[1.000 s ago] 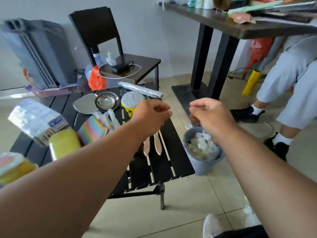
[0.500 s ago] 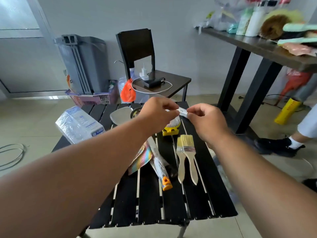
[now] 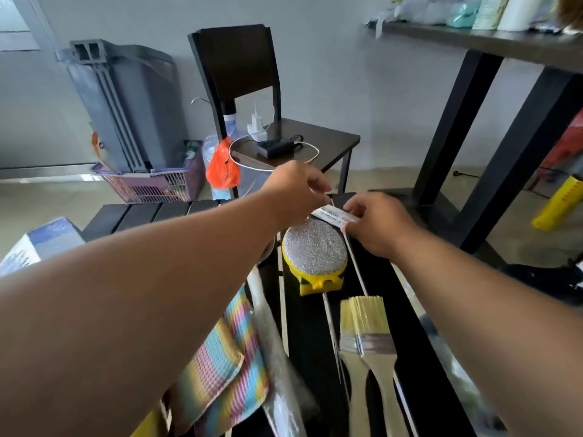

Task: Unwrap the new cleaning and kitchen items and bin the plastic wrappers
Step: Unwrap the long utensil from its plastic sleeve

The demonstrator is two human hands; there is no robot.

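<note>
Both hands — left hand (image 3: 295, 192), right hand (image 3: 377, 225) — pinch a small white printed wrapper strip (image 3: 334, 215) above the black slatted table (image 3: 315, 342).

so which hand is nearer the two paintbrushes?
Right. The right hand is up-table from the paintbrushes, just beyond the scrubber, pinching a white label. The left hand pinches farther back and left.

Left hand (image 3: 295, 192) and right hand (image 3: 377, 225) pinch what seems a labelled wrapper (image 3: 334, 215) above scrubber (image 3: 315, 258).
</note>
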